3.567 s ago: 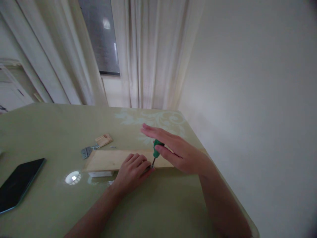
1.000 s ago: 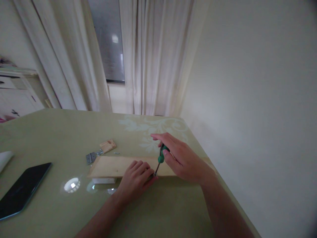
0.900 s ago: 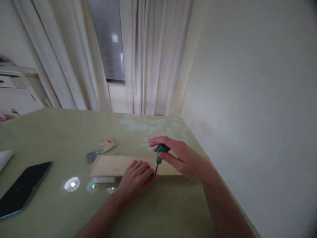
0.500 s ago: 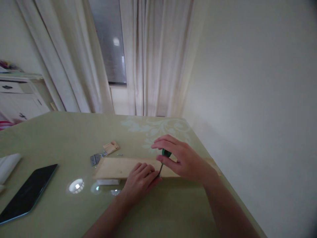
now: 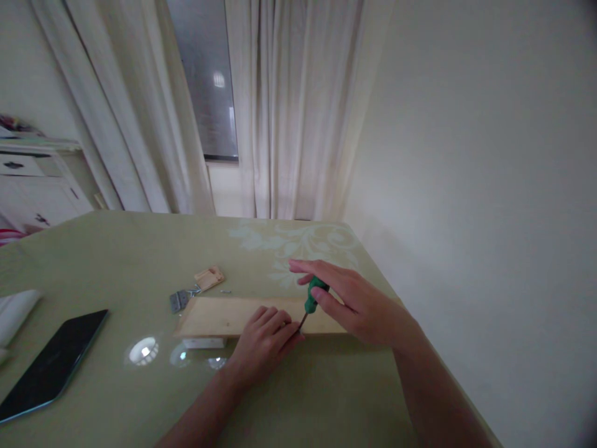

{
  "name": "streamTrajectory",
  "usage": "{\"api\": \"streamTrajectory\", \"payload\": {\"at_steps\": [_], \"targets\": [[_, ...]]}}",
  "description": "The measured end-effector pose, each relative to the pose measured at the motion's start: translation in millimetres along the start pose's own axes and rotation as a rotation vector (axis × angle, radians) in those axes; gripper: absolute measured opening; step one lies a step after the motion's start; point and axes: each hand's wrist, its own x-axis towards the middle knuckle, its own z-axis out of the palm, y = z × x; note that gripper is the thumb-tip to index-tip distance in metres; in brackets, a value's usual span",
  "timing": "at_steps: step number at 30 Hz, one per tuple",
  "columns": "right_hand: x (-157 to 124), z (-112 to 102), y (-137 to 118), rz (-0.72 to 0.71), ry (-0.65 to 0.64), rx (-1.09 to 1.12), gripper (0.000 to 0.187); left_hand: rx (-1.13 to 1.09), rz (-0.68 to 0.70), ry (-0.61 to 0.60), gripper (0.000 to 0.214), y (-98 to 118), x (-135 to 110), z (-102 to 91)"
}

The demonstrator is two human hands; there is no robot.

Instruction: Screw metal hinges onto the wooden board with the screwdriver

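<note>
Two hands were at work on one wooden board (image 5: pixel 219 316) at the time of inspection; findings follow.

1. Right hand (image 5: pixel 359 302): fingers were closed loosely round the green handle of a screwdriver (image 5: pixel 312 298), index finger extended. The shaft slanted down and left to the board's near edge, so the tool stood tilted, not upright.

2. Left hand (image 5: pixel 265 339): it lay curled, knuckles up, on the near edge of the board, fingertips just beside the screwdriver tip. Whether it pinched a screw or a fitting could not be told; the fingers hid that spot.

3. Board: it lay flat on the green table (image 5: pixel 116 249), resting partly on a small white block (image 5: pixel 204 342) under its near left side, with its far right end hidden behind the right hand.

4. Risk, slip: judged likely if the tilted tip rode out of its seat; it would then run into the left fingertips touching it.

5. Risk, rocking: the block supported one part only, so downward pressure at the right could tip or shift the board.

6. Risk, loose parts: a metal hinge (image 5: pixel 177 301), a small wooden piece (image 5: pixel 209 277) and a stray screw (image 5: pixel 226 291) lay just beyond the board; a sliding board could scatter them.

7. Phone (image 5: pixel 51 367): it lay well apart at the left, out of harm.
</note>
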Motion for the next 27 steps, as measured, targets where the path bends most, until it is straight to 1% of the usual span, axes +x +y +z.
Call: {"api": "streamTrajectory", "payload": {"at_steps": [1, 3, 5, 6, 7, 9, 11, 12, 13, 14, 16, 18, 19, 20, 22, 24, 26, 27], "targets": [[1, 1, 1, 0.008, 0.007, -0.01, 0.044, 0.004, 0.001, -0.004, 0.013, 0, 0, 0.1], [3, 6, 4, 0.045, 0.071, -0.178, 0.036, 0.009, 0.001, -0.003, 0.013, 0, 0, 0.0], [5, 12, 6, 0.087, 0.135, -0.377, 0.036, 0.007, -0.006, -0.003, 0.014, 0, 0, -0.2], [6, 13, 6, 0.101, 0.144, -0.416, 0.037, 0.007, -0.009, -0.002, 0.014, 0, 0, -0.3], [6, 12, 5, 0.106, 0.137, -0.4, 0.035, 0.006, -0.01, -0.001, 0.014, 0, 0, -0.4], [3, 6, 0, 0.083, 0.094, -0.251, 0.03, 0.001, -0.008, 0.008, 0.013, 0, 0, -0.4], [-1, -4, -5, 0.056, 0.027, -0.071, 0.041, -0.011, -0.008, 0.011, 0.012, 0, -1, 0.0], [-2, -7, -5, 0.055, -0.008, -0.004, 0.044, -0.016, -0.01, 0.009, 0.012, 0, -1, 0.3], [-3, -9, -5, 0.064, -0.031, 0.03, 0.043, -0.017, -0.012, 0.008, 0.012, 0, -1, 0.7], [-3, -9, -4, 0.08, -0.034, 0.024, 0.039, -0.016, -0.012, 0.005, 0.012, 0, -1, 1.0], [0, -6, 1, 0.127, 0.013, -0.108, 0.031, -0.011, -0.007, 0.005, 0.012, 0, -1, 1.6], [2, -1, 4, 0.169, 0.07, -0.274, 0.033, -0.008, -0.009, 0.006, 0.012, 0, -2, 1.8], [3, 0, 5, 0.176, 0.084, -0.309, 0.035, -0.007, -0.011, 0.005, 0.012, 0, -2, 1.8], [2, 0, 5, 0.17, 0.086, -0.299, 0.037, -0.007, -0.014, 0.001, 0.012, 0, -2, 1.7], [-2, -5, 4, 0.119, 0.054, -0.179, 0.044, -0.009, -0.016, -0.005, 0.012, 0, -2, 1.6], [-7, -13, 1, 0.061, -0.019, -0.031, 0.054, -0.016, -0.017, -0.007, 0.012, -1, -2, 1.7], [-8, -16, 0, 0.039, -0.091, 0.051, 0.052, -0.022, -0.023, -0.011, 0.012, -1, -1, 2.0], [-7, -15, 1, 0.053, -0.091, 0.031, 0.048, -0.021, -0.027, -0.013, 0.011, -1, -1, 2.1]]}}
